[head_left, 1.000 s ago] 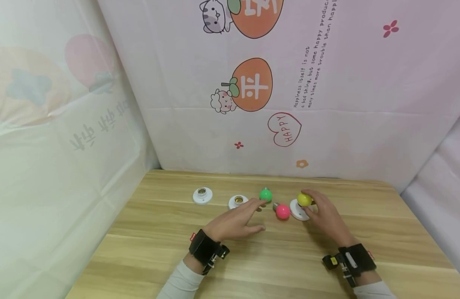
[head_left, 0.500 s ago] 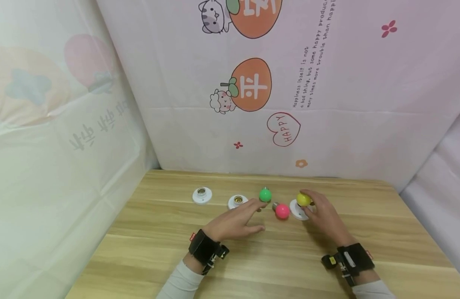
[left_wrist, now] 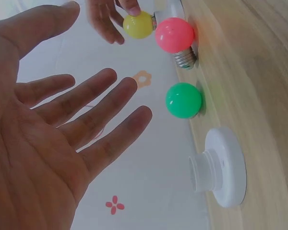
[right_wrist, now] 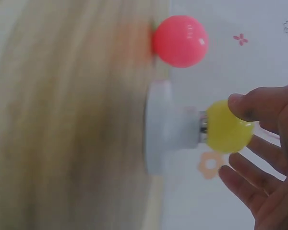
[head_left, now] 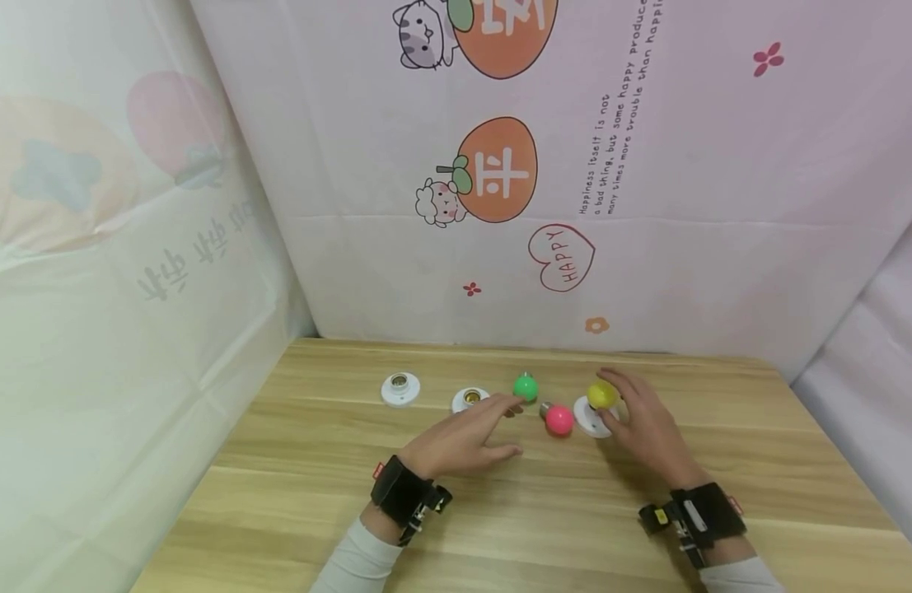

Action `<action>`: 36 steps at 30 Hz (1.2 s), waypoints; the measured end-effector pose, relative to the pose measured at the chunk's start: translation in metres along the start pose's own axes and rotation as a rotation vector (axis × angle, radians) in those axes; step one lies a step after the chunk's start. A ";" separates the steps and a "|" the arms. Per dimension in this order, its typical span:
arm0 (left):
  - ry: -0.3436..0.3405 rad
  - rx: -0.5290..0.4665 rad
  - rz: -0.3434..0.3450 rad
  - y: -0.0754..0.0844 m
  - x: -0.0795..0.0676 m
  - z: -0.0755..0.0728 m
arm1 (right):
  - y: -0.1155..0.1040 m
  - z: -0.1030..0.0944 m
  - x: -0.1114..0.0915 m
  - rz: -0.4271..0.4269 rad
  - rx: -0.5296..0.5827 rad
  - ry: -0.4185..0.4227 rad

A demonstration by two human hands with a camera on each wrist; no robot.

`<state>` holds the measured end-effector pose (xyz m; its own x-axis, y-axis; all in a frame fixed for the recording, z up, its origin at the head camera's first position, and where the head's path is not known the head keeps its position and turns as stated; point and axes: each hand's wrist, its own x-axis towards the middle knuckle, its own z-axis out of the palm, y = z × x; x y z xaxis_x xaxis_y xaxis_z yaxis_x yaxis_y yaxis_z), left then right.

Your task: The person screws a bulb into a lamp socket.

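Note:
A yellow light bulb [right_wrist: 225, 129] stands upright in a white lamp socket [right_wrist: 158, 127], with some of its metal base showing above the collar. My right hand [head_left: 648, 428] curves round this bulb; the thumb lies against it and the fingers are spread at its far side. My left hand [head_left: 456, 441] hovers with fingers extended and palm bare, as the left wrist view shows. Near its fingertips are a green bulb [head_left: 526, 388] and a second white socket [left_wrist: 225, 167]. A pink bulb [head_left: 559, 420] lies on its side between the hands, its threaded base visible.
A third white socket [head_left: 400, 389] stands further left on the wooden table [head_left: 544, 527]. Behind the table hangs a printed white cloth [head_left: 381, 272], and another white cloth [head_left: 129, 371] hangs along the left side.
My right hand's fingers have loosened and lifted slightly at the top of the yellow bulb, which stays in its socket. My left hand has barely moved.

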<state>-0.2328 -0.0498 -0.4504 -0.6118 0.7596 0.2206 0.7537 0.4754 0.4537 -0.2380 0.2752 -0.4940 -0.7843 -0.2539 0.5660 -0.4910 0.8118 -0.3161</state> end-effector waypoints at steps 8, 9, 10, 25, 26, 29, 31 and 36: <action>0.041 -0.001 -0.003 -0.002 -0.002 -0.008 | -0.026 -0.014 0.014 -0.124 -0.004 0.043; 0.043 0.001 -0.006 -0.003 -0.002 -0.009 | -0.031 -0.014 0.015 -0.149 0.002 0.040; 0.046 0.008 -0.008 -0.003 -0.002 -0.010 | -0.036 -0.013 0.016 -0.175 0.010 0.034; 0.166 0.098 -0.055 -0.036 -0.003 0.001 | -0.055 0.016 0.007 -0.196 -0.066 -0.154; 0.165 0.103 -0.058 -0.039 -0.003 0.002 | -0.055 0.018 0.006 -0.194 -0.065 -0.160; 0.153 0.103 -0.079 -0.046 -0.004 0.005 | -0.054 0.022 0.005 -0.196 -0.057 -0.175; 0.139 0.088 -0.097 -0.049 -0.005 0.007 | -0.054 0.024 0.004 -0.193 -0.053 -0.185; 0.105 0.050 -0.136 -0.058 -0.006 0.014 | -0.055 0.028 0.000 -0.176 -0.057 -0.204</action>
<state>-0.2695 -0.0757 -0.4902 -0.7287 0.6374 0.2504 0.6717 0.5942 0.4423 -0.2219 0.2162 -0.4983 -0.7519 -0.4897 0.4413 -0.6090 0.7724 -0.1803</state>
